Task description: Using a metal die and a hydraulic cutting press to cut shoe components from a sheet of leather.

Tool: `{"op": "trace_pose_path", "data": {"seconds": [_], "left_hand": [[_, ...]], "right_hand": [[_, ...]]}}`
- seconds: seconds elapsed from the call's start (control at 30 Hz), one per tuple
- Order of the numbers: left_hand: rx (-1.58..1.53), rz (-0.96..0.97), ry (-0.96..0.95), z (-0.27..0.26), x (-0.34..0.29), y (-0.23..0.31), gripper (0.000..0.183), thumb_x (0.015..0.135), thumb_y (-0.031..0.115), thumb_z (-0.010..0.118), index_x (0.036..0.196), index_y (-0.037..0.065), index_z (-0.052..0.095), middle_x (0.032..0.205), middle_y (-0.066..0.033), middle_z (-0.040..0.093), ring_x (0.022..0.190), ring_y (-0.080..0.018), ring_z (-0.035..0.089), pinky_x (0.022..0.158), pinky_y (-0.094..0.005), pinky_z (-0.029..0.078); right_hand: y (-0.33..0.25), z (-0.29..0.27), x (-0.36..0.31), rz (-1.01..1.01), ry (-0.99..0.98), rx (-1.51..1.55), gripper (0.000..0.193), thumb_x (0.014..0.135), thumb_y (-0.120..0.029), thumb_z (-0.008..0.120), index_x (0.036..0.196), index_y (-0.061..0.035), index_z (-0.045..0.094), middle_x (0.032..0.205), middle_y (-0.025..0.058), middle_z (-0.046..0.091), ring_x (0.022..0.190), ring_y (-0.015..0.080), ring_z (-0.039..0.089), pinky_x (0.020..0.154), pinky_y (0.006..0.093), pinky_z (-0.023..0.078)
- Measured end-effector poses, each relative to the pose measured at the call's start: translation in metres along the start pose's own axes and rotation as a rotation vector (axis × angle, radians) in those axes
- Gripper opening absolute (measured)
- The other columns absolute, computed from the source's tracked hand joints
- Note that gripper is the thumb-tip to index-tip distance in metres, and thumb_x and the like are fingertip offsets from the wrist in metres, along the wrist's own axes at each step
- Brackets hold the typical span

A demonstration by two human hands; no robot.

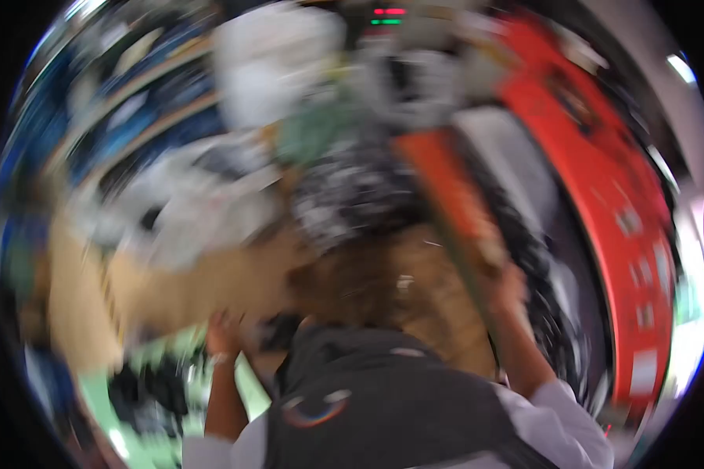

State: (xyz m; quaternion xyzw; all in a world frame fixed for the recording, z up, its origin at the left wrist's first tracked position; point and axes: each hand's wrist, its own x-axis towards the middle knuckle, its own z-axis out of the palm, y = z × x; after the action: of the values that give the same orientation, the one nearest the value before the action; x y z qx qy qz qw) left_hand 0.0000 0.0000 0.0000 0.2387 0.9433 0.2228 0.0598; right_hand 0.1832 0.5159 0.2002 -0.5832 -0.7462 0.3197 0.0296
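Motion blur smears the whole picture. My left hand hangs low at the left, beside a pale green surface with dark items on it. Its fingers look loosely apart, and I see nothing in them. At the right, my right hand is at the near end of a long orange-red strip with a darker side. The hand appears to touch it, but its fingers are too smeared to show whether they grip. Black bundled material lies just right of that hand.
A patterned dark bundle and white plastic bags lie ahead on the brown floor. Shelves with blue items stand at the far left. A long red machine or panel runs along the right. The pale green surface is near left.
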Motion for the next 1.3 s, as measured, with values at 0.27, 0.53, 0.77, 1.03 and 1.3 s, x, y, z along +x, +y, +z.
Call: {"op": "trace_pose_path", "data": {"seconds": [0.27, 0.53, 0.77, 1.03, 1.3], "left_hand": [[-0.374, -0.203, 0.019, -0.006, -0.043, 0.283, 0.026, 0.095, 0.016, 0.056, 0.113, -0.002, 0.064, 0.109, -0.0106, 0.064, 0.1, -0.0192, 0.061, 0.088, -0.0315, 0.048], [-0.547, 0.786, -0.229, 0.086, 0.098, 0.678, 0.02, 0.092, 0.008, 0.059, 0.108, -0.003, 0.064, 0.109, -0.0141, 0.064, 0.101, -0.0259, 0.061, 0.091, -0.0341, 0.047], [-0.493, 1.508, -0.567, 0.184, 0.092, 0.888, 0.045, 0.083, 0.017, 0.068, 0.126, 0.006, 0.058, 0.128, -0.0184, 0.055, 0.116, -0.0367, 0.053, 0.099, -0.0427, 0.042], [0.148, 1.623, -0.824, 0.204, 0.126, 0.872, 0.055, 0.083, 0.032, 0.07, 0.13, 0.008, 0.056, 0.14, -0.0173, 0.049, 0.132, -0.0378, 0.041, 0.107, -0.0458, 0.036], [-0.321, 1.37, -1.115, 0.171, 0.19, 0.918, 0.032, 0.086, 0.028, 0.07, 0.105, 0.002, 0.07, 0.094, -0.0145, 0.072, 0.084, -0.0262, 0.07, 0.077, -0.0321, 0.054]], "right_hand": [[0.129, -0.022, -0.009, -0.825, -0.039, 0.011, 0.046, 0.077, -0.019, 0.067, 0.118, -0.002, 0.054, 0.109, 0.0163, 0.06, 0.102, 0.0335, 0.057, 0.087, 0.0459, 0.045], [0.274, -0.196, 0.022, -1.047, 0.047, 0.2, 0.035, 0.081, -0.028, 0.07, 0.11, -0.0093, 0.064, 0.107, 0.007, 0.064, 0.105, 0.0258, 0.057, 0.087, 0.0404, 0.045], [0.347, -0.261, -0.031, -0.284, 0.253, -0.163, 0.07, 0.079, -0.045, 0.069, 0.132, -0.0029, 0.05, 0.115, 0.0124, 0.059, 0.114, 0.0274, 0.05, 0.096, 0.0391, 0.037], [0.337, -0.274, -0.034, -0.141, 0.152, -0.175, 0.07, 0.078, -0.053, 0.067, 0.124, -0.0013, 0.055, 0.101, 0.0093, 0.058, 0.098, 0.0267, 0.055, 0.089, 0.0368, 0.04], [0.338, -0.319, -0.018, -0.206, 0.149, 0.002, 0.05, 0.077, -0.045, 0.074, 0.098, -0.0009, 0.07, 0.082, 0.0111, 0.062, 0.078, 0.0276, 0.061, 0.07, 0.0366, 0.049]]}}
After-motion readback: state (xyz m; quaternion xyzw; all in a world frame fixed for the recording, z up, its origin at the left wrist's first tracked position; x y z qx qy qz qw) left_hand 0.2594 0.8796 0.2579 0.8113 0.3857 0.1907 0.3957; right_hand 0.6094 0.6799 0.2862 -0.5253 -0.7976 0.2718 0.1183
